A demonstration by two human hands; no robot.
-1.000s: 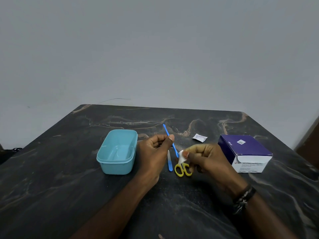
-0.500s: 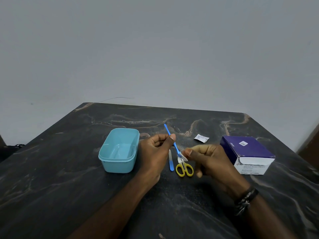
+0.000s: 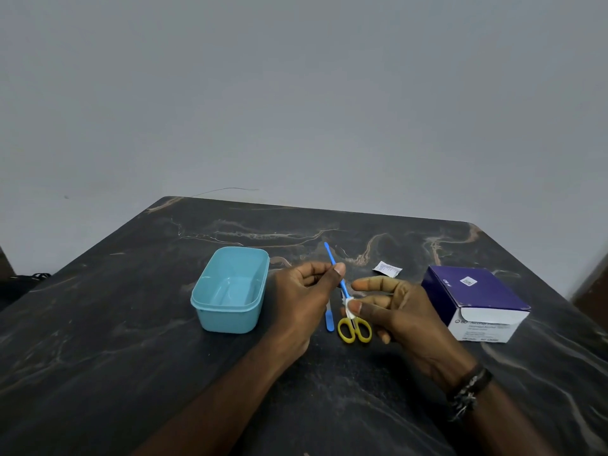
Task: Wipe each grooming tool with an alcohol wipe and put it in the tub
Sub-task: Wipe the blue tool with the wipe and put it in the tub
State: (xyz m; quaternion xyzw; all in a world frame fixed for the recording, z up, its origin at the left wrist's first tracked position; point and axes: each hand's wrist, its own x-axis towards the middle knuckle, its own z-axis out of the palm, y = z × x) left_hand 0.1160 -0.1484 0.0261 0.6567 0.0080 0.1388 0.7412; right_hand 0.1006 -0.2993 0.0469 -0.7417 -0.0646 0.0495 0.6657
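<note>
The thin blue tool is pinched by the left hand while the wipe is pinched around its lower end by the right hand. The tub, at 9 o'clock, holds nothing. The scissors and blue file lie unwiped on the worktop.

My desk is dark stone-look, black with pale tan and white veins running across it, and its far corners are cut off at an angle. Behind it stands a plain grey wall. A thin wire curves along the wall just above the far edge of the desk. On my right wrist I wear a dark beaded bracelet. At the far left, beyond the edge of the desk, lies something black, too dim to make out. At the right edge a brown surface shows.
</note>
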